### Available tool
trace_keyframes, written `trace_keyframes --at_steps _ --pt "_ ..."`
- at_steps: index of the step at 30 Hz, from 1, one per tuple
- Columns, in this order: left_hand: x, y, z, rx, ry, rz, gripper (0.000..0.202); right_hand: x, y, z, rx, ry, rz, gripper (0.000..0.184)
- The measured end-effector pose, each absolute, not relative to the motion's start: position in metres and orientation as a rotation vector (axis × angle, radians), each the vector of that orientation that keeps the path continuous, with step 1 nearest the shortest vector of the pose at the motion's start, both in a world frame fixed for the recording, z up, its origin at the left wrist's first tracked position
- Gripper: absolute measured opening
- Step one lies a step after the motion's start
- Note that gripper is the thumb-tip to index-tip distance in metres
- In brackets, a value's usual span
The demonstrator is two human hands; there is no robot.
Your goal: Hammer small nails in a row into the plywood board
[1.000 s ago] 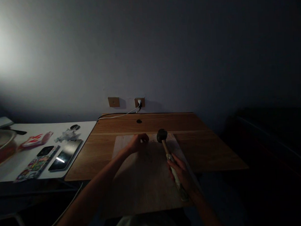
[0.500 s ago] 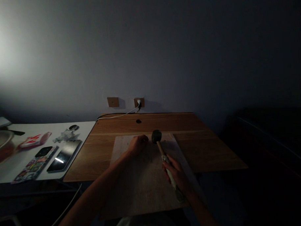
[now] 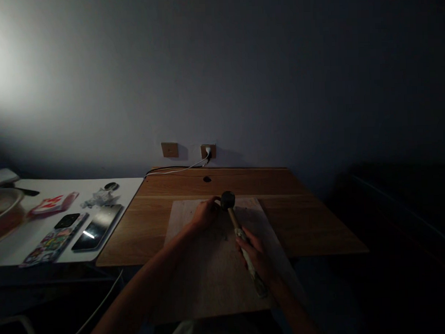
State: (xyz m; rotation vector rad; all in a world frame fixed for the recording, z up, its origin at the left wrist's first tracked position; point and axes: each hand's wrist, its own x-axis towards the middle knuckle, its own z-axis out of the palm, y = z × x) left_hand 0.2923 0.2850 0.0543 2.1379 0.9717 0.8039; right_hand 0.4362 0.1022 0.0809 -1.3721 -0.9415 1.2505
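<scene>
My right hand is wrapped round the handle of a mallet with a dark, blunt head and a pale, worn grip. The head is raised to the upper part of a light wooden board, right beside the fingers of my left hand. Those fingers are curled in a pinch near the board's far edge, and what they hold, if anything, is too small and dark to make out. A few tiny dark marks or bits show on the board just below the left hand.
The board lies on a brown wooden table against the wall. On a white table at left are two phones, crumpled plastic, a red-and-white packet and a bowl. A plugged-in cable runs along the back.
The mallet's head has moved slightly left, nearer the left hand's fingers, with my right hand still round the handle. The view has shifted a little.
</scene>
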Motion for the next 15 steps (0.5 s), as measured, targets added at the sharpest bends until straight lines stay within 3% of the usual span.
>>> trace_keyframes --at_steps 7,15 --pt "0.2922 0.2878 0.049 2.168 1.018 0.88 0.034 0.4318 0.1054 0.0807 -1.377 -0.951 1.251 0.044" --pt "0.2892 0.2872 0.0515 2.144 0.992 0.812 0.045 0.4317 0.1028 0.0865 -1.392 -0.972 1.242 0.041"
